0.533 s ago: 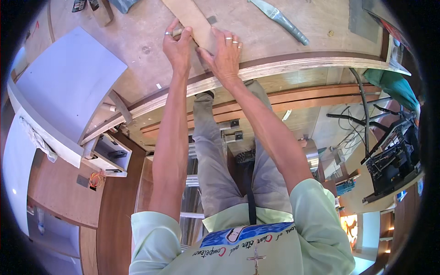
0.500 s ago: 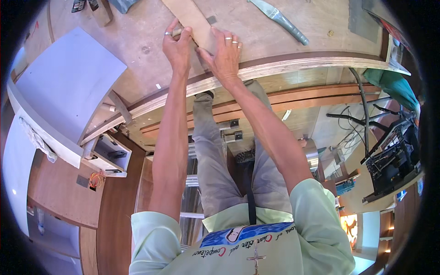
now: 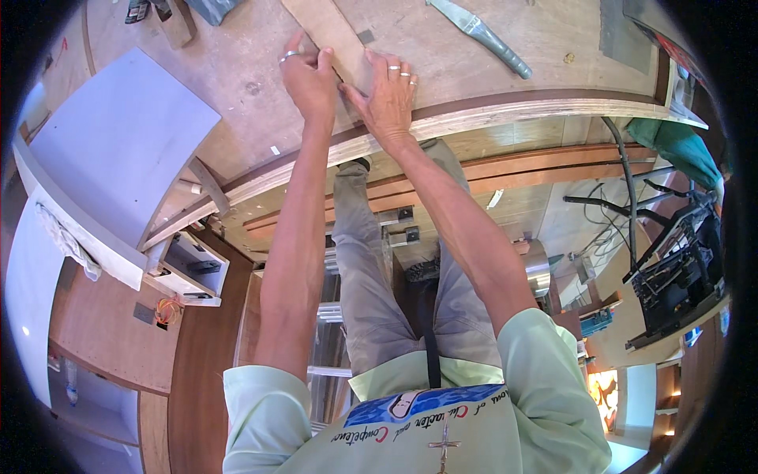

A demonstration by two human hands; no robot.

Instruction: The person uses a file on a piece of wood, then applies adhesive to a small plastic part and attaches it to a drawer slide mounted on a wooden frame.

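A flat light-brown wooden strip (image 3: 335,35) lies slantwise on the workbench (image 3: 245,55), its near end between my hands. My right hand (image 3: 387,99) holds this end, the thumb at its left edge and the fingers along its right. Beside the strip's left edge is my left hand (image 3: 309,87), closed, with its thumb tip at the edge. The back of that hand hides whatever its fingers may hold. To the right lies a tool with a long pale blade and a grey wrapped handle (image 3: 501,54).
A curved white panel (image 3: 126,134) rests at the left of the bench. Dark tools and a wooden block (image 3: 178,24) are at the far left. Below the layered bench edge (image 3: 505,110) are a metal ladder (image 3: 328,371), an open drawer (image 3: 193,268) and black equipment with cables (image 3: 675,268).
My left hand has rolled over, its back now turned more upward, hiding a small pale thing seen earlier by its fingers. My right hand and the strip stay in place.
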